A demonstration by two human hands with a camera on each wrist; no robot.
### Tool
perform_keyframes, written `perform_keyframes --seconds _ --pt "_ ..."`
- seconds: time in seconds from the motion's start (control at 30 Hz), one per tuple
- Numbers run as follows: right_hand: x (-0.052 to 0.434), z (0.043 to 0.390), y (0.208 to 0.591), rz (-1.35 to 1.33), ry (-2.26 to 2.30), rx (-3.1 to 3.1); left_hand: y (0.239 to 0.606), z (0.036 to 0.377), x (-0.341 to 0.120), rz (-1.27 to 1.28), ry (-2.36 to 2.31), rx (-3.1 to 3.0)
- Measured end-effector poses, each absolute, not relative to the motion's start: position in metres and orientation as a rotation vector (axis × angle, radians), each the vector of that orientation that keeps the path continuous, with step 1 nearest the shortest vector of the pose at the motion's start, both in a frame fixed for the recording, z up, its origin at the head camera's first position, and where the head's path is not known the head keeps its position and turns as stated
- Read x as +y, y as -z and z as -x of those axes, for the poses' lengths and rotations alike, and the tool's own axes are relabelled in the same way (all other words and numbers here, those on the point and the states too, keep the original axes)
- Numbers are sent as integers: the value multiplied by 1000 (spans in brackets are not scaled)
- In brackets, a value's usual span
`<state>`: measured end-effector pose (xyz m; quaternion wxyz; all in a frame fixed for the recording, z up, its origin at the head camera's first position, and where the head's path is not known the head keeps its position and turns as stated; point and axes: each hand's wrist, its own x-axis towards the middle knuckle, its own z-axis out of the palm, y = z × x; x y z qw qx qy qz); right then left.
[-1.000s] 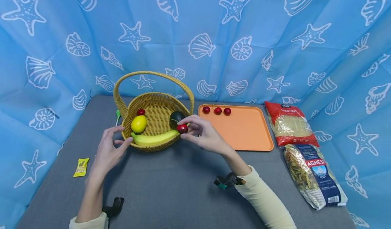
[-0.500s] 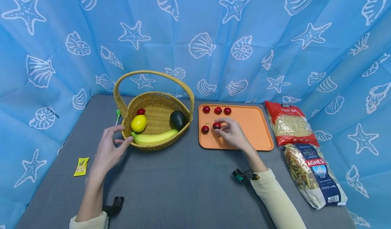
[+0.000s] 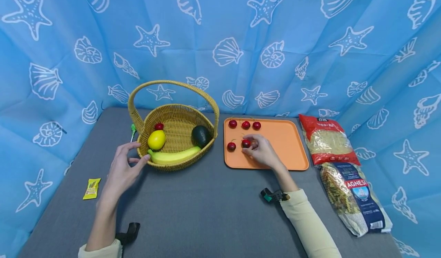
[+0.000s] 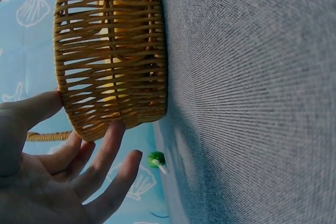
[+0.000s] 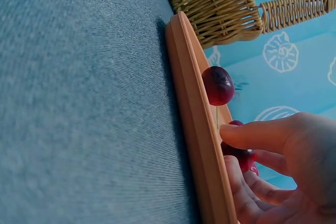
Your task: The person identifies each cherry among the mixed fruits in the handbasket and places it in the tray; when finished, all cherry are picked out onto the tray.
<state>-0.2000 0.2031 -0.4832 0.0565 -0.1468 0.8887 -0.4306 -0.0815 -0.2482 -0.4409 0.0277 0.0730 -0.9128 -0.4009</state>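
My left hand (image 3: 124,170) holds the near left rim of the wicker basket (image 3: 175,167), its thumb and fingers on either side of the weave, as the left wrist view shows. Over the orange tray (image 3: 282,147), my right hand (image 3: 262,151) pinches a dark red cherry (image 3: 246,143) between thumb and fingers, low at the tray's surface. A second cherry (image 3: 231,146) with a stem lies just to its left; in the right wrist view this cherry (image 5: 218,86) rests inside the tray's rim. Behind them, three cherries (image 3: 245,124) form a row along the tray's far side.
Inside the basket are a lemon (image 3: 156,139), a banana (image 3: 175,156), an avocado (image 3: 201,136) and a small red fruit (image 3: 159,126). Two food bags, one red (image 3: 325,139) and one of pasta (image 3: 355,196), lie at right. A yellow packet (image 3: 91,188) lies at far left.
My right hand has carried the cherry from above the basket's right side over to the tray, then slightly lower. My left hand has stayed on the basket rim.
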Motion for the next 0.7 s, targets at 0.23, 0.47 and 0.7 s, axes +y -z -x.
perform_keyframes --seconds 0.23,0.47,0.7 --pt "206 199 479 447 1298 2695 442 82 -248 -217 1247 -2812" --pt "202 191 454 467 1342 2711 441 82 -248 -218 1242 -2811" --pt "168 184 419 721 1578 2465 441 82 -248 -215 1232 -2817"
